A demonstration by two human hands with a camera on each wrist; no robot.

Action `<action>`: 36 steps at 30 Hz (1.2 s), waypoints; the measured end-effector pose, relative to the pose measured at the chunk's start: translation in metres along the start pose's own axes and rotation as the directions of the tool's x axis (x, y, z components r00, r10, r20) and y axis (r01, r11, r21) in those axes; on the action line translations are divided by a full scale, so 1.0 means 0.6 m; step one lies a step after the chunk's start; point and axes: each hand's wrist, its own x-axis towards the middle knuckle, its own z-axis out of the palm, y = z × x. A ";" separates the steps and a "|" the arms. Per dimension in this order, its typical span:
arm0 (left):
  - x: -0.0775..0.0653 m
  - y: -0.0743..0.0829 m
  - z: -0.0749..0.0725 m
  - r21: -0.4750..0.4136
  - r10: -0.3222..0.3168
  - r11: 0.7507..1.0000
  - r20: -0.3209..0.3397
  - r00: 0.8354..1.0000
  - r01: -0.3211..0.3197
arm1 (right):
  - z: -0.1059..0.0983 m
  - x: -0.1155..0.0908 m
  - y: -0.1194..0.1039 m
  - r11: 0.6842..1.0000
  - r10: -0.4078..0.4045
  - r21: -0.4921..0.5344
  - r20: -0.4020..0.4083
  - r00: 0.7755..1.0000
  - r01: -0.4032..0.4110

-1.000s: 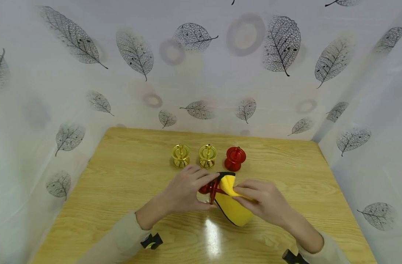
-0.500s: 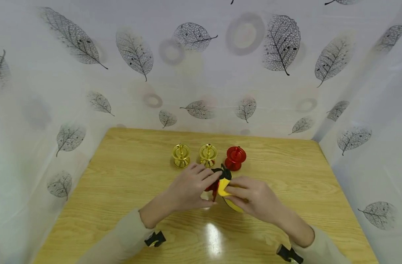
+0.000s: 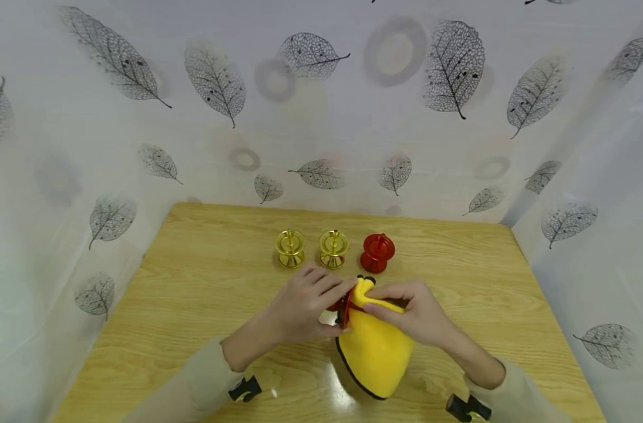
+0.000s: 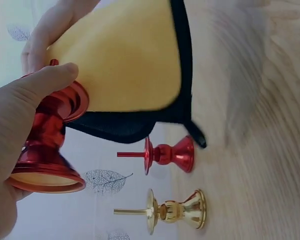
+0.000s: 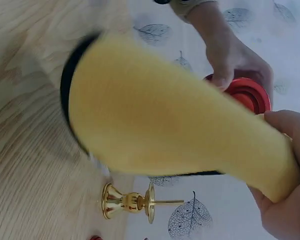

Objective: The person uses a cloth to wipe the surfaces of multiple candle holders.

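My left hand (image 3: pixel 306 305) grips a red metallic candle holder (image 4: pixel 46 127), tipped on its side in the head view and lifted off the table. The thumb lies over its dish. Between thumb and fingers, my right hand (image 3: pixel 413 311) pinches a yellow cloth (image 3: pixel 379 352) with a black border and holds it at the dish and spike. The cloth's loose part hangs toward me, and a small black loop (image 4: pixel 196 134) shows at one corner. Fingers and cloth hide part of the spike in the head view.
Beyond my hands, two gold candle holders (image 3: pixel 290 249) and a second red candle holder (image 3: pixel 376 254) stand upright in a row on the wooden table (image 3: pixel 221 247). A white leaf-print curtain (image 3: pixel 321 106) encloses the table's back and sides.
The cloth swung up half a second ago, mostly hidden behind the right hand; now it hangs spread toward me. The right hand turned and moved slightly right. The left hand keeps its grip.
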 end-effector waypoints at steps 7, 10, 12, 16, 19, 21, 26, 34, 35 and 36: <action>0.000 -0.001 -0.009 -0.117 -0.076 0.989 0.124 0.989 0.091 | 0.010 0.005 -0.001 0.530 -0.652 -0.601 0.162 0.741 0.598; 0.002 -0.003 -0.011 -0.152 -0.101 0.980 0.162 0.982 0.126 | 0.011 0.006 0.000 0.271 -0.756 -0.699 0.271 0.596 0.661; 0.003 -0.004 -0.011 -0.149 -0.108 0.980 0.171 0.979 0.134 | 0.010 0.006 0.002 0.281 -0.751 -0.700 0.265 0.604 0.657; 0.004 -0.004 -0.009 -0.106 -0.093 0.988 0.147 0.985 0.109 | 0.010 0.004 0.007 0.590 -0.636 -0.570 0.109 0.764 0.572; 0.004 -0.002 -0.009 -0.068 -0.062 0.995 0.099 0.993 0.069 | 0.011 -0.002 0.007 0.861 -0.420 -0.324 -0.019 0.907 0.392; 0.004 -0.001 -0.009 -0.047 -0.041 0.998 0.057 0.998 0.044 | 0.010 -0.007 0.005 0.962 -0.239 -0.153 -0.061 0.969 0.227; 0.006 0.003 -0.008 -0.013 0.001 1.000 -0.020 1.000 -0.001 | 0.006 -0.012 0.001 0.988 0.099 0.127 -0.082 0.992 -0.088; 0.009 0.006 -0.012 -0.107 -0.107 0.986 0.158 0.982 0.125 | 0.021 -0.017 0.004 0.942 -0.265 -0.243 -0.124 0.956 0.230; 0.010 0.005 -0.012 -0.125 -0.113 0.983 0.177 0.978 0.136 | 0.022 -0.018 0.004 0.906 -0.325 -0.323 -0.122 0.938 0.272; 0.010 0.006 -0.012 -0.140 -0.112 0.980 0.188 0.976 0.140 | 0.023 -0.019 0.004 0.883 -0.367 -0.355 -0.114 0.923 0.308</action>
